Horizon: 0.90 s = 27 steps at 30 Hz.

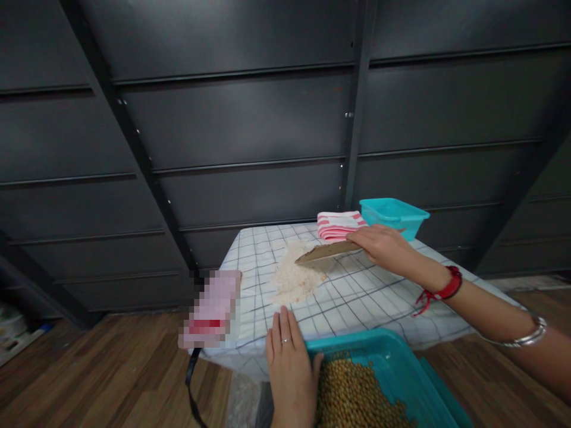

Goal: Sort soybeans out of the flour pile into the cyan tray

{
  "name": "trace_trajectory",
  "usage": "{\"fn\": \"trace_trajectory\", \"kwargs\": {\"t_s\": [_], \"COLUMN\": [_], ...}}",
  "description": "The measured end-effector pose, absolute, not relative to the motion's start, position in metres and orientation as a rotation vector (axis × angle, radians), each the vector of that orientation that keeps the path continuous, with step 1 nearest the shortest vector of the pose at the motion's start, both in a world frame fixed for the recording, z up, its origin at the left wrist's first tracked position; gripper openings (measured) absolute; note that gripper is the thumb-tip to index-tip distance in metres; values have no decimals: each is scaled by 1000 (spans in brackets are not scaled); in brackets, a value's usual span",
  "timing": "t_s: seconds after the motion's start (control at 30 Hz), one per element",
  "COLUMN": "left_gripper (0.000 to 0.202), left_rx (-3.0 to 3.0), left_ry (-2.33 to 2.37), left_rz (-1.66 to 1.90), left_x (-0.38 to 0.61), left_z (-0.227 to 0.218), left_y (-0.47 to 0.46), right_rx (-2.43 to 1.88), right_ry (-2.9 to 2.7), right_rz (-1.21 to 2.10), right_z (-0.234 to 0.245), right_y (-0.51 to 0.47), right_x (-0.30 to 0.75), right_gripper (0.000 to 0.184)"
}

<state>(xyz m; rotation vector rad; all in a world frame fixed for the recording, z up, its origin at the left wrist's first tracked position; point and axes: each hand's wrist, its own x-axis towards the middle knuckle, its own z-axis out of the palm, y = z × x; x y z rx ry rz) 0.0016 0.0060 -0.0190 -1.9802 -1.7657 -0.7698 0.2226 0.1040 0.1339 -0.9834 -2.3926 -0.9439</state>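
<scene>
My right hand [384,246] grips one end of a flat brown piece of cardboard [329,252], held at a slant. The cardboard's far edge is at a spread pile of white, rice-like grains [292,280] on the checked tablecloth [259,255]. A few yellowish bits lie among the grains. Below the pile, my left hand [289,365] lies flat at the table's near edge, fingers stretched out and holding nothing. Right beside it is a teal tray [388,345] with many round, yellow-brown beans [352,392] in it.
A folded pink and white striped cloth [341,224] lies at the back of the table, next to a turquoise tub [395,214]. On the left table edge rests a pink, blurred-out object [214,306] with a black strap [191,380]. Dark metal panels [250,125] stand behind.
</scene>
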Motion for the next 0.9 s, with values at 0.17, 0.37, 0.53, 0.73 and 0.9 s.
{"fn": "trace_trajectory", "kwargs": {"t_s": [0.17,0.37,0.53,0.73,0.9], "left_gripper": [63,61,59,58,61], "left_rx": [-1980,-1961,-1963,-1975,-1994], "left_ry": [-1764,-1751,-1752,-1753,-1785], "left_rz": [-777,-767,-762,-745,-771], "left_x": [2,2,2,2,3], "left_z": [-19,-16,-16,-17,-17], "left_y": [5,5,5,5,5], "right_rx": [-915,-831,-784,-913,-972], "right_ry": [-2416,-2410,-2367,-2370,-2442], "right_rz": [-960,-1007,-1031,-1052,-1014], "right_z": [127,131,135,129,126], "right_y": [98,80,76,86,83], "right_x": [228,237,242,246,256], "right_gripper": [31,34,36,39,39]}}
